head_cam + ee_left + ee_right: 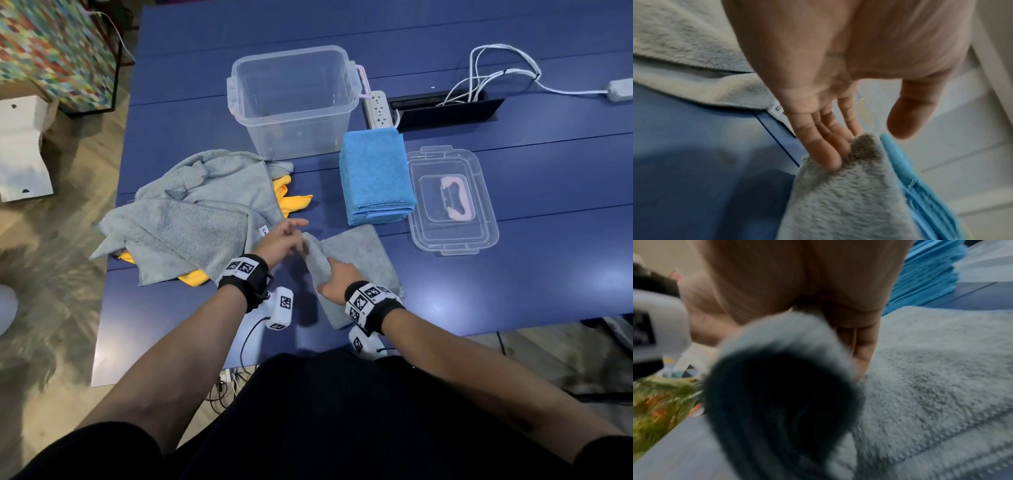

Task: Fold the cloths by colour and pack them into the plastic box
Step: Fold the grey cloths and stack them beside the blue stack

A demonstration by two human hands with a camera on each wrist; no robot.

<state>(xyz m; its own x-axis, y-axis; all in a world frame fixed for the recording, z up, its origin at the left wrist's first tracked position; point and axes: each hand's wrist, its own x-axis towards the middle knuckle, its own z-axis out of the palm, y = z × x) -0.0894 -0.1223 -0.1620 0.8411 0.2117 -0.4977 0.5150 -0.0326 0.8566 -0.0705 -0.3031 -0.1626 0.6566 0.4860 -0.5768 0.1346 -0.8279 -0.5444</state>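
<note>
As fold rises, R hand (334,279) fingertips hidden

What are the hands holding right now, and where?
Right hand grips the grey fleecy cloth at its raised left fold; left hand only touches that fold's far end with straight fingers.

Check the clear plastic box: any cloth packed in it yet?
No. The plastic box shows only bare walls; the blue stack lies beside it.
</note>
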